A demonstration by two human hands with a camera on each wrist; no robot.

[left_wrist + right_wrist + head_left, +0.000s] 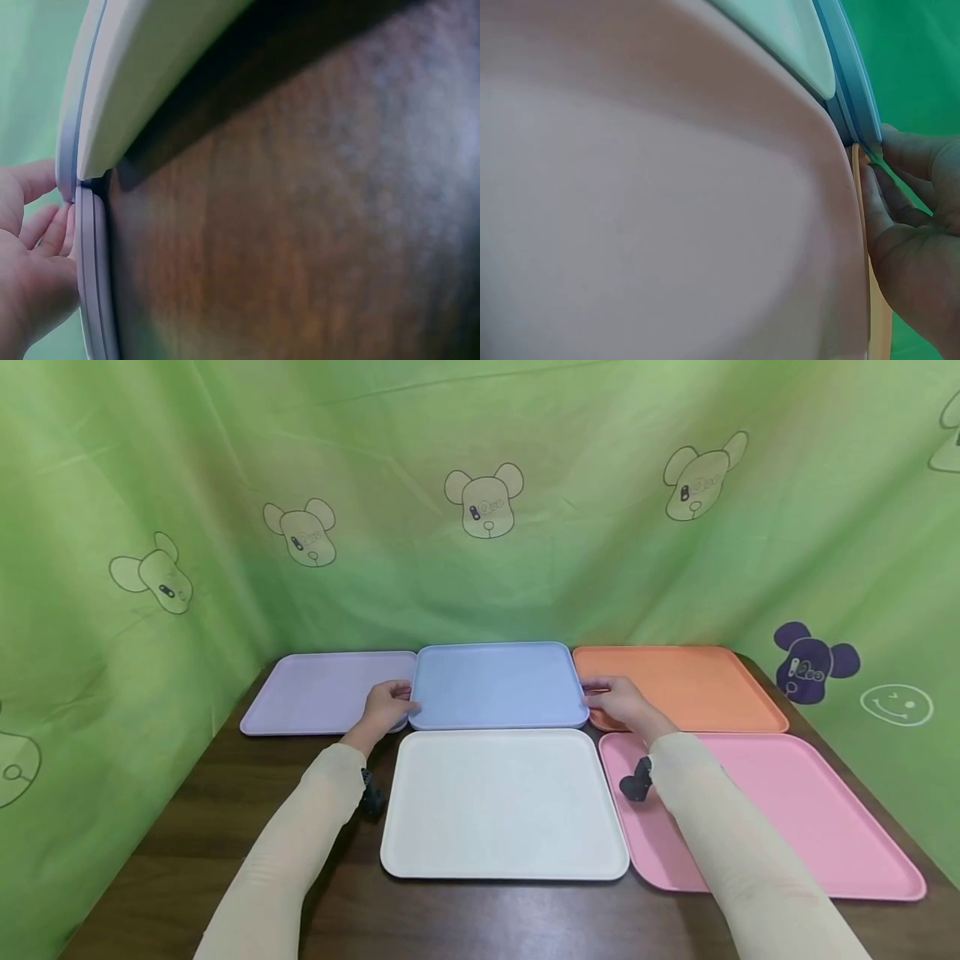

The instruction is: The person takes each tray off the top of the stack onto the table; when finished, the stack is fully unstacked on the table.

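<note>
A light blue tray (495, 685) lies at the back centre, its rims looking stacked in the right wrist view. My left hand (387, 703) grips its left edge near the front corner, thumb on the rim. On the opposite edge, my right hand (618, 700) holds the tray with thumb above and fingers lower. The left fingers are over the purple tray (322, 693); the right ones are over the orange tray (682, 689). In the left wrist view the left thumb meets the blue rim (67, 142). How far the fingers reach underneath is hidden.
In front of the blue tray lies a white tray (504, 806), with a pink tray (795, 810) to its right under my right forearm. Brown wooden tabletop (247, 810) shows at the left and front. A green patterned cloth (480, 585) hangs behind and at both sides.
</note>
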